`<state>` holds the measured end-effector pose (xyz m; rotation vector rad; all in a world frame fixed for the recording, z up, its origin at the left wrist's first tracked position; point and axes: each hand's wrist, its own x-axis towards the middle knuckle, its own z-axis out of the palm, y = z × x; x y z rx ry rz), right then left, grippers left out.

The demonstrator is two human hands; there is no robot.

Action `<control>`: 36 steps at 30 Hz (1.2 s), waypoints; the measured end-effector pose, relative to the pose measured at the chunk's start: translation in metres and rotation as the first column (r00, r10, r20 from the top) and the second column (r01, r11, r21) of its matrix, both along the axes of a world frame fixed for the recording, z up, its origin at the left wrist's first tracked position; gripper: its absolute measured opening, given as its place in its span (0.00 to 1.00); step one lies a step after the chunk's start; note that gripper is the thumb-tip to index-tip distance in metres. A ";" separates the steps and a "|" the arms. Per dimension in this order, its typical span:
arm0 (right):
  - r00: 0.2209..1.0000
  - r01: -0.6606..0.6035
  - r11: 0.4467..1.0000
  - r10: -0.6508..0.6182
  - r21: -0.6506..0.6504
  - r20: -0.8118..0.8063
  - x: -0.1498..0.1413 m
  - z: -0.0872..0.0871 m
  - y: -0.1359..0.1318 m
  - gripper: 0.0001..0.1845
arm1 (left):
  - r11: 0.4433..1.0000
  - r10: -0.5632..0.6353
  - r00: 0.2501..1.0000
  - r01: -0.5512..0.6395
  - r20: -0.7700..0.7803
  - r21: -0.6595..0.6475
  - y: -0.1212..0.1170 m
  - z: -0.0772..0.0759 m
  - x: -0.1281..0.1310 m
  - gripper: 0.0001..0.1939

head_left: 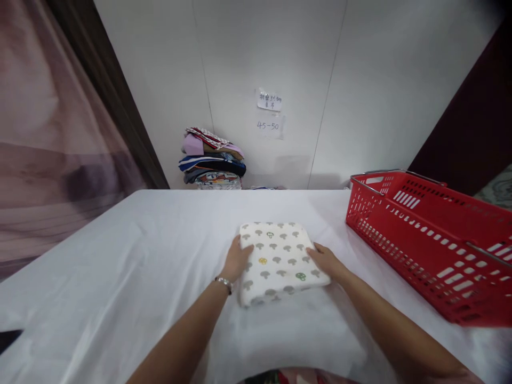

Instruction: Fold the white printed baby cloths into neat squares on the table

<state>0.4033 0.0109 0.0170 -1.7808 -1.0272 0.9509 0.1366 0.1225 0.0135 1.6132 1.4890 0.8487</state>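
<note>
A folded white cloth [280, 261] printed with grey mushrooms, plus a yellow and a green one, is in the middle of the view over the white-covered table. My left hand [237, 258] grips its left edge, thumb on top and fingers hidden underneath or behind. On the opposite edge my right hand [325, 260] holds it the same way, the thumb side resting on the print. The cloth is a neat, thick square, its near edge slightly tilted. Whether its underside touches the table cannot be made out. A silver bracelet [224, 284] circles my left wrist.
To the right stands a red plastic basket [404, 229] with metal handles. A pile of folded fabrics [212, 157] rises behind the far edge of the table [140, 240], against a white wall with handwritten paper notes [270, 101]. A pinkish curtain [52, 133] hangs at left.
</note>
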 end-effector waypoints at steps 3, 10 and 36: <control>0.964 -0.116 0.986 0.141 0.120 -0.225 -0.048 -0.004 -0.019 0.24 | 0.996 -0.041 0.994 0.048 -0.101 0.071 0.047 0.034 -0.007 0.31; 0.942 -0.324 0.944 0.328 0.060 -0.072 -0.072 0.000 -0.023 0.10 | 0.989 0.006 0.937 0.046 -0.349 0.142 0.090 0.073 -0.045 0.22; 0.962 -0.127 0.964 0.063 0.232 0.267 -0.075 -0.014 0.020 0.27 | 0.950 0.298 0.953 -0.291 0.049 -0.118 -0.017 0.006 -0.105 0.25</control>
